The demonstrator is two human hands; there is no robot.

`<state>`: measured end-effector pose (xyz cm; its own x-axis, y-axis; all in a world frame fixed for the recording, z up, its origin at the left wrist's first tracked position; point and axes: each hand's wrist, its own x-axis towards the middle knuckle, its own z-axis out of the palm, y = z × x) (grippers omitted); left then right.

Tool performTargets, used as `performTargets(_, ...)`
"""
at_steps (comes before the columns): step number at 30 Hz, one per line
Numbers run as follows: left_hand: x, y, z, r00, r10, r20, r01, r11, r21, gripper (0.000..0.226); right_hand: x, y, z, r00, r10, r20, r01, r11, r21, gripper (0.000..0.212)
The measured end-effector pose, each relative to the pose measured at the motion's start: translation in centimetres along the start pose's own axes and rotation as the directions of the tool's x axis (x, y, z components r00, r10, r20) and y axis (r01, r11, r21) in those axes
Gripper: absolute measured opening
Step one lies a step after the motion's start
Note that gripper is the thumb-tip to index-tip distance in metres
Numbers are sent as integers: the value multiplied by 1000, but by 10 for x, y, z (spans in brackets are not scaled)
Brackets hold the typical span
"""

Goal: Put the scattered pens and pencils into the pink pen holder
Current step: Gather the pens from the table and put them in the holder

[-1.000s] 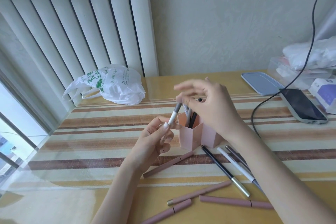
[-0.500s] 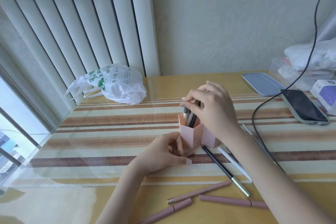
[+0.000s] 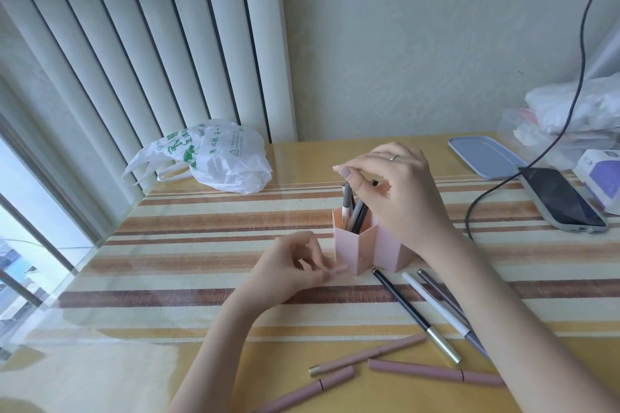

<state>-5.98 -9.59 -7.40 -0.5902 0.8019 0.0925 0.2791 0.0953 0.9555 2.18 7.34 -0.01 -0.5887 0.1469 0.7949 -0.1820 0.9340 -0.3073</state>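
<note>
The pink pen holder [image 3: 355,251] stands mid-table with several pens upright in it. My right hand [image 3: 396,191] hovers over it, thumb and forefinger pinching the top end of a grey and white pen [image 3: 346,203] that stands inside. My left hand [image 3: 298,265] rests on the table at the holder's base, fingers curled over a pink pen that is mostly hidden. Loose on the table lie a black pen with a gold cap [image 3: 416,317], a white pen [image 3: 436,305], a dark grey pen [image 3: 439,295] and three pink pens [image 3: 367,354], [image 3: 436,372], [image 3: 302,394].
A white plastic bag [image 3: 218,157] lies at the back left. At the right are a phone [image 3: 560,198] with a black cable [image 3: 486,198], a blue lid [image 3: 483,156], a white and purple box [image 3: 600,174] and a clear container [image 3: 536,131]. The table's left edge runs beside the window.
My right hand carried the grey and white pen from my left hand down into the holder. My left hand dropped to the table at the holder's base, over the pink pen.
</note>
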Motion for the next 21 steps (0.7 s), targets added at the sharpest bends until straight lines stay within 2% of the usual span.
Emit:
performTargets(2, 0, 0, -11, 998, 34, -58, -48, 960, -276, 31, 1, -3, -2, 998, -23, 57, 15, 990, 137, 24)
performTargets(4, 0, 1, -20, 991, 57, -121, -106, 884, -455, 32, 2, -9, -4, 987, -34, 159, -9, 964, 265, 22)
performTargets(7, -1, 5, -24, 985, 89, -146, -160, 787, -595, 42, 0, -21, -2, 920, 8, 393, -164, 917, 365, 28)
performTargets(9, 0, 7, -20, 986, 110, -122, -163, 747, -645, 43, -4, -28, 3, 884, 11, 467, -198, 914, 354, 23)
performTargets(12, 2, 8, -13, 988, 114, -103, -154, 733, -663, 41, -7, -33, 8, 884, 48, 464, -240, 900, 363, 11)
performTargets(15, 3, 5, -11, 991, 84, -101, -129, 754, -643, 39, -6, -31, 5, 891, 91, 444, -301, 851, 430, 9)
performTargets(18, 5, -1, -9, 996, 19, -92, -68, 823, -563, 31, 3, -26, -7, 945, 177, 274, -299, 808, 508, 15)
performTargets(21, 6, -3, -5, 997, 0, -71, -38, 845, -534, 24, 11, -19, -23, 965, 257, 59, -244, 788, 565, 17)
